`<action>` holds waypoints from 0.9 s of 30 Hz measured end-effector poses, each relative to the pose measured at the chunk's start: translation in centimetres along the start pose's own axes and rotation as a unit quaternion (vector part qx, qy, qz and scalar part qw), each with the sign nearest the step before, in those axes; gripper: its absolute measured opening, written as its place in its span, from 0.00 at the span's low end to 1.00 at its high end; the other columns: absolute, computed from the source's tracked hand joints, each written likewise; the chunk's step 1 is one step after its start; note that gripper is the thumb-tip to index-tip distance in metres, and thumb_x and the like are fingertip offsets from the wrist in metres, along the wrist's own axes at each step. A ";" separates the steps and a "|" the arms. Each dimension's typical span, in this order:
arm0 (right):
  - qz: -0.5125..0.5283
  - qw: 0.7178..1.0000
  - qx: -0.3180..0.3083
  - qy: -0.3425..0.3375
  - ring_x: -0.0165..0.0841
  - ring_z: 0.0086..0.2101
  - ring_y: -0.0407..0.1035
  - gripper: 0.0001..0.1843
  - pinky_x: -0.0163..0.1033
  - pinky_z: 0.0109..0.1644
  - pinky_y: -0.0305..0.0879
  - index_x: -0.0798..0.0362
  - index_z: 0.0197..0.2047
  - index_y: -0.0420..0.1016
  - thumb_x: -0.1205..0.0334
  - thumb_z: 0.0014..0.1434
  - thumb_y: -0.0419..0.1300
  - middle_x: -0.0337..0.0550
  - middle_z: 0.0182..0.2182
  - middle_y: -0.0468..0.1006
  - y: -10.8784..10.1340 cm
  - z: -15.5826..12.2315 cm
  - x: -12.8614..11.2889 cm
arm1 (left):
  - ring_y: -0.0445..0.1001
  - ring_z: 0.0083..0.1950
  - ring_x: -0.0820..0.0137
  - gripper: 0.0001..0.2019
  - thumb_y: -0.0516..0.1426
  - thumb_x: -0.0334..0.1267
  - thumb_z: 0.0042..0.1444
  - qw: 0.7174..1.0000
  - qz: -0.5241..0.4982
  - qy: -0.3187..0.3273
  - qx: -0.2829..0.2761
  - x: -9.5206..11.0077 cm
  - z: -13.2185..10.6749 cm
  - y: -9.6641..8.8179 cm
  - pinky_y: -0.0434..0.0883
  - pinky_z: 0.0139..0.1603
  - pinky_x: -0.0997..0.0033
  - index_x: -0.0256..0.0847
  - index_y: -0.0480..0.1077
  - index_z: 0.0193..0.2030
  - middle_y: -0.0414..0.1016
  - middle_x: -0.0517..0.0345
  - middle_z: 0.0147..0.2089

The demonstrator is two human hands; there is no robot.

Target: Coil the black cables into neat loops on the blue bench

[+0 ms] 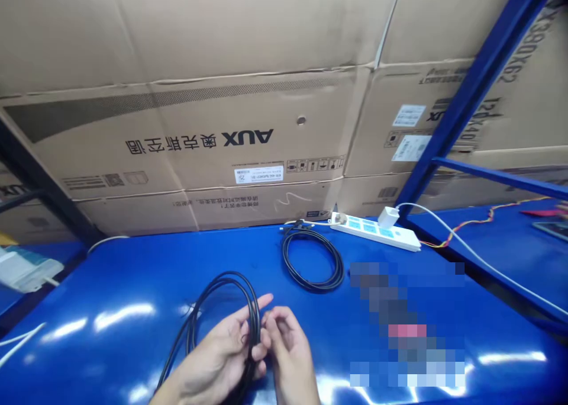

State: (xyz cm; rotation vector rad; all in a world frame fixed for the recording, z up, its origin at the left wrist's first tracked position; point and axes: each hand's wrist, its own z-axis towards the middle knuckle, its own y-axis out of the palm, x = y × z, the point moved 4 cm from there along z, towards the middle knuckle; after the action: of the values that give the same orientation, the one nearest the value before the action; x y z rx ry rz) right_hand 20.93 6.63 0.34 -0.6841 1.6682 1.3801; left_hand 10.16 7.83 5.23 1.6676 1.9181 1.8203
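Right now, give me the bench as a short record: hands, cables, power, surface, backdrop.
left hand: holding a loose coil of thin black cable
right hand: fingers curled beside the held coil; grip on anything unclear
second cable: round, bundled black cable coil lying beyond the hands
power: long white plastic power strip with a white block adapter plugged in, right of second coil
surface: glossy blue tabletop
backdrop: large brown cardboard box, AUX print

cardboard wall (266,32), glossy blue tabletop (213,251), blue post (481,79)
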 end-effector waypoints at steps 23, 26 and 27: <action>0.123 0.983 -0.002 0.134 0.25 0.20 0.65 0.27 0.29 0.24 0.63 0.53 0.38 0.76 0.41 0.48 0.77 0.34 0.23 0.76 0.1 -0.2 0.6 | 0.76 0.38 0.68 0.28 0.73 0.37 0.50 0.997 0.024 -0.010 -0.068 -0.1 0.2 -0.5 0.75 0.42 0.66 0.43 0.77 0.60 0.81 0.51 0.39; 0.120 0.983 -0.002 0.137 0.26 0.20 0.66 0.27 0.31 0.26 0.65 0.52 0.37 0.76 0.40 0.48 0.77 0.36 0.24 0.78 -0.1 -0.1 0.7 | 0.78 0.41 0.67 0.29 0.74 0.37 0.50 0.998 0.025 -0.016 -0.058 -0.1 0.2 -0.4 0.75 0.43 0.67 0.44 0.77 0.60 0.82 0.50 0.43; 0.119 0.983 0.000 0.139 0.27 0.21 0.68 0.27 0.32 0.27 0.66 0.52 0.37 0.76 0.40 0.48 0.77 0.37 0.25 0.78 -0.1 -0.1 0.7 | 0.78 0.40 0.67 0.30 0.74 0.37 0.49 0.998 0.028 -0.014 -0.055 -0.2 0.2 -0.4 0.75 0.43 0.67 0.44 0.77 0.60 0.82 0.50 0.43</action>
State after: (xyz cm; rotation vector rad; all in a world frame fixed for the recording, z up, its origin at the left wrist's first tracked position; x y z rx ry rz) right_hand 20.68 6.59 -0.30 -0.7217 2.0241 1.5047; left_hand 10.09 7.94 4.80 1.7185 1.7442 1.8726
